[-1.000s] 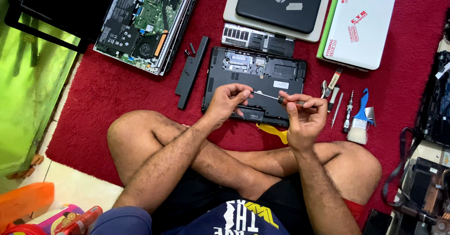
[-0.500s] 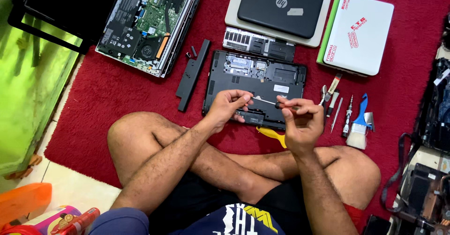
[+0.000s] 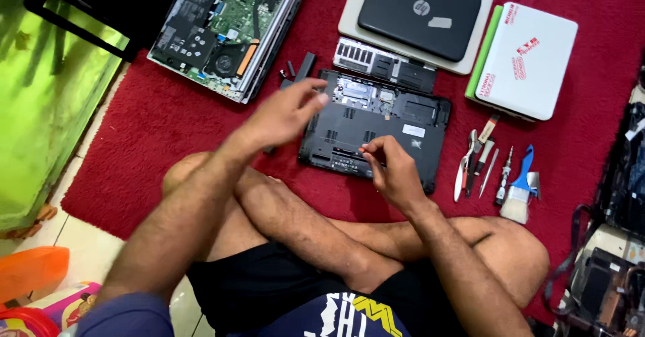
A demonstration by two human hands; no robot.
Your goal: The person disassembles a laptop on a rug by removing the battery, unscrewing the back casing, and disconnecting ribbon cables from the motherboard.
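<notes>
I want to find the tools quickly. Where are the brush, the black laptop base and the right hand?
brush (image 3: 519,196): head view, on its pale bristles.
black laptop base (image 3: 410,112): head view, on its bare top.
right hand (image 3: 393,170): head view, on its back.

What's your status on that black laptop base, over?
Left hand open, raised over the black laptop base left edge. Right hand pinching at its front edge. Nothing in the way.

A single camera sits on the person's head and looks almost straight down at the floor in front of their crossed legs. It stands at arm's length above the red rug (image 3: 168,118), near enough to take in both forearms and the opened black laptop base (image 3: 403,118). The rug's far edge lies toward the top of the frame, the lap at the bottom.
</notes>
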